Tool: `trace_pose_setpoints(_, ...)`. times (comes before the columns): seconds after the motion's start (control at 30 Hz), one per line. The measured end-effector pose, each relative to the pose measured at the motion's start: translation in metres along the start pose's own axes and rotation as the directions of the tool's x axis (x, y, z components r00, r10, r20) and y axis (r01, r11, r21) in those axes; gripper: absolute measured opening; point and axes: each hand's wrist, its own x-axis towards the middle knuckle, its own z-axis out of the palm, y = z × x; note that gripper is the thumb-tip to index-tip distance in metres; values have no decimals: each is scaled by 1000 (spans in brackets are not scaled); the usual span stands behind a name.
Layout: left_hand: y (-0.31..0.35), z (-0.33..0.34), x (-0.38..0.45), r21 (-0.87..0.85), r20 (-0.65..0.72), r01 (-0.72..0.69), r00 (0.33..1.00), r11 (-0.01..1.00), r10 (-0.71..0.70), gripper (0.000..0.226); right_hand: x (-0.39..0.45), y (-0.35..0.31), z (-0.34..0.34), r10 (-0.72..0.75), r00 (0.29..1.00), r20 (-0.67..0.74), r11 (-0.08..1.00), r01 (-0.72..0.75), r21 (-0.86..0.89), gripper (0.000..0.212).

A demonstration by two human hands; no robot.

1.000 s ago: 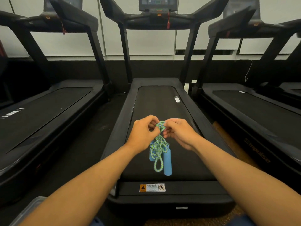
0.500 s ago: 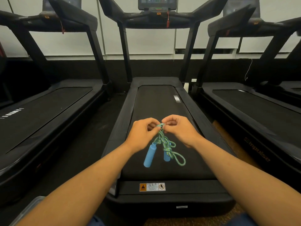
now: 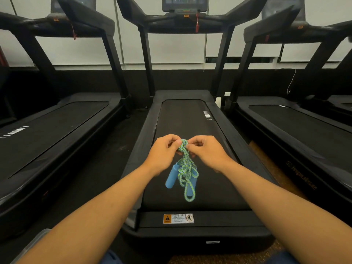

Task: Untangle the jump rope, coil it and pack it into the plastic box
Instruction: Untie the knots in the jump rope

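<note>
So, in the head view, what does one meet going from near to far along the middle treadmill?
Warning sticker → blue handle → knot pinched by left hand and right hand → white belt marks → console.

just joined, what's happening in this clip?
A person is working on a tangled jump rope above the middle treadmill. The left hand and right hand both pinch the knot at the top of the bundle, while the two blue handles and loose loops hang below. The rope is not yet untangled or coiled. A corner of what looks like the plastic box shows at the lower left.
</note>
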Motion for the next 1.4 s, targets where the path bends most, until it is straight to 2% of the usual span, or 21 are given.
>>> trace_pose_setpoints(0.17,2,2,-2,-258,71,109,993,960,-94,19,-1,-3,2,52,998,21,992,-54,111,16)
trace_pose_setpoints(0.3,2,0,-1,-240,1,101,995,965,-104,16,-1,-5,-2,48,998,38,979,-55,198,13)
trace_pose_setpoints(0.4,7,2,-4,-127,-9,63,998,990,-65,12,-3,-7,-2,27,998,62,990,-35,136,12)
trace_pose_setpoints(0.5,9,2,-6,-25,-70,2,998,1000,-4,5,-1,-5,-1,56,998,9,993,-57,103,13)
trace_pose_setpoints(0.57,9,1,-6,163,-119,-86,987,983,106,8,1,-5,-2,83,996,-40,990,-78,117,14)
trace_pose_setpoints(0.63,10,2,-9,333,-103,-166,972,928,211,13,1,-5,-2,87,994,-64,991,-79,112,16)
trace_pose_setpoints(0.73,14,4,-10,525,-43,-227,955,820,292,12,0,-5,-2,77,994,-79,996,-74,51,16)
trace_pose_setpoints(0.83,21,7,-10,686,9,-218,956,694,292,14,-1,-4,-2,63,996,-69,998,-65,-26,17)
trace_pose_setpoints(0.97,29,12,-9,750,51,-195,970,632,238,14,-2,-6,-1,37,998,-51,996,-41,-77,17)
trace_pose_setpoints(1.07,32,10,-8,723,10,-163,974,671,226,16,1,-7,-4,38,996,-84,993,-47,-106,16)
trace_pose_setpoints(1.2,25,8,-7,545,-114,-39,986,837,121,13,3,-6,-2,141,986,-85,990,-141,2,19)
trace_pose_setpoints(1.27,20,7,-9,499,-70,-73,990,863,125,2,2,-5,1,157,985,-65,987,-154,55,19)
trace_pose_setpoints(1.33,16,5,-10,506,-10,-157,982,848,188,15,1,-5,1,146,988,-49,988,-143,66,19)
trace_pose_setpoints(1.4,15,2,-10,537,18,-222,967,814,252,17,1,-4,-2,137,990,-36,989,-135,58,17)
